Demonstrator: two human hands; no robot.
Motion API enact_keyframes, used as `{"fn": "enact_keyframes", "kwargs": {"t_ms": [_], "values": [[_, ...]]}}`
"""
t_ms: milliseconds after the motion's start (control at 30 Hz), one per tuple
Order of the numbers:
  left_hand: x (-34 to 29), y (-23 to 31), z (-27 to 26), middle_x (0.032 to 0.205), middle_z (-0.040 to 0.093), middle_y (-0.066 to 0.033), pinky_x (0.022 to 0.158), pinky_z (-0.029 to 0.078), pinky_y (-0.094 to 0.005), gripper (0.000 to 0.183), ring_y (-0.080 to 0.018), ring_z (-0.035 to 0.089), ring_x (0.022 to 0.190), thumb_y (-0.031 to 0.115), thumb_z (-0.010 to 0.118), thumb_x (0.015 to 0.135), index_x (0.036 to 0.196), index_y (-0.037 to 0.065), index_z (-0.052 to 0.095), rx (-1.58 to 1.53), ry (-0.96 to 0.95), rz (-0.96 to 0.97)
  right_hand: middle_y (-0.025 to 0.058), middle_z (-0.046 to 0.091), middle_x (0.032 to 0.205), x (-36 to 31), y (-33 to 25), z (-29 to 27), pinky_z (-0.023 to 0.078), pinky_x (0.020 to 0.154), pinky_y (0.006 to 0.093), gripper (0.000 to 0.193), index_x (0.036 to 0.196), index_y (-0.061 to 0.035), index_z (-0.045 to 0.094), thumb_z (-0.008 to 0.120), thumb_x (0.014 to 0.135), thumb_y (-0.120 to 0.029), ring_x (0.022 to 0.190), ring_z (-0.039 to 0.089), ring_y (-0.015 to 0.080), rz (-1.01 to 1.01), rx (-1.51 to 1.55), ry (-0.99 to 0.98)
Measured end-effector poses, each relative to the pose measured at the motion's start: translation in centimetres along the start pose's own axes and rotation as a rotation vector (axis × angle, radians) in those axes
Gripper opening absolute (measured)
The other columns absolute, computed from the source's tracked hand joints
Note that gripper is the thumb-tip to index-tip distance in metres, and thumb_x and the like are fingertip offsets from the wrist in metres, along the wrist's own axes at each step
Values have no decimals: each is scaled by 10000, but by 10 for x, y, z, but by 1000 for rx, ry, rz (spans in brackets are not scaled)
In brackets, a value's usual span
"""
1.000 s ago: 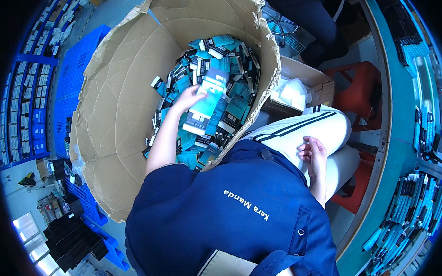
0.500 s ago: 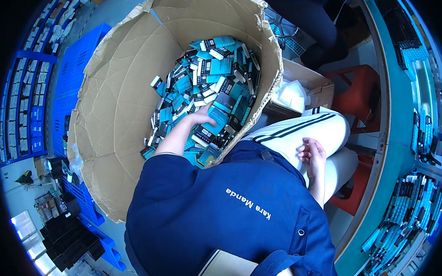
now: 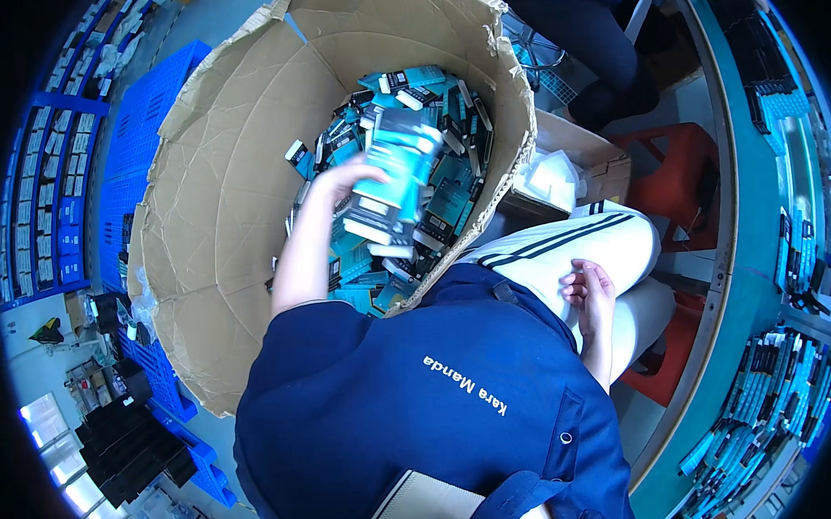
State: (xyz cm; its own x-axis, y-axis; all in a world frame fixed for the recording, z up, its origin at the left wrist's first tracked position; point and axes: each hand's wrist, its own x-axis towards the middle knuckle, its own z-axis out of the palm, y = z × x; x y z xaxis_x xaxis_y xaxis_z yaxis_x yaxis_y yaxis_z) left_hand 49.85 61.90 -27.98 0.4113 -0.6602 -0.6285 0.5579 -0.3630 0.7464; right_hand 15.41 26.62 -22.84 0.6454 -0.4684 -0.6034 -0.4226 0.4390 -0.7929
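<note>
My left hand (image 3: 354, 172) is closed on several thin teal, black and white boxes (image 3: 393, 181), lifted above the pile and smeared by motion. Under them, a heap of similar small boxes (image 3: 413, 76) fills the bottom of a big cardboard bin (image 3: 211, 216). Over my white trousers, my right hand (image 3: 591, 288) hangs relaxed, its fingers loosely curled and nothing visible in them.
The bin's torn rim rises between my legs and the pile. A smaller carton (image 3: 588, 160) with white packaging stands beside it, near red stools (image 3: 665, 177). To the right runs a green workbench (image 3: 744, 298) with stacked boxes (image 3: 767, 400). Someone's dark-clad leg (image 3: 601, 60) is at the top.
My left hand has gone from resting on the pile to gripping several boxes and raising them off it. My right hand stays where it was.
</note>
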Motion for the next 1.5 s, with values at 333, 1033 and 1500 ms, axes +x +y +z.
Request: {"fn": "enact_keyframes", "kwargs": {"t_ms": [333, 1033, 1500], "values": [[48, -62, 70, 1481, 370, -115, 1080, 328, -397, 1161, -233, 373, 1345, 260, 805, 673, 1544, 172, 42, 166, 39, -508, 79, 682, 774, -3, -2, -2, 487, 530, 202, 270, 1097, -13, 617, 465, 1015, -220, 601, 625, 105, 21, -2, 20], [44, -85, 74, 1471, 370, -166, 1087, 314, -401, 1102, -287, 376, 1345, 298, 760, 652, 1532, 103, 125, 94, 60, -213, 81, 682, 763, 4, 5, -10, 497, 533, 201, 268, 1079, -25, 628, 454, 1023, -222, 596, 625, 105, -1, 54, -10], [-54, 2, -16, 1201, 589, -160, 909, 507, -457, 852, -322, 613, 1033, 382, 701, 643, 1362, 19, 421, -419, 394, 572, 81, 674, 788, -7, -12, -6, 509, 600, 215, 219, 1114, -27, 623, 518, 993, -176, 653, 636, 108, -157, -22, -96]]}}
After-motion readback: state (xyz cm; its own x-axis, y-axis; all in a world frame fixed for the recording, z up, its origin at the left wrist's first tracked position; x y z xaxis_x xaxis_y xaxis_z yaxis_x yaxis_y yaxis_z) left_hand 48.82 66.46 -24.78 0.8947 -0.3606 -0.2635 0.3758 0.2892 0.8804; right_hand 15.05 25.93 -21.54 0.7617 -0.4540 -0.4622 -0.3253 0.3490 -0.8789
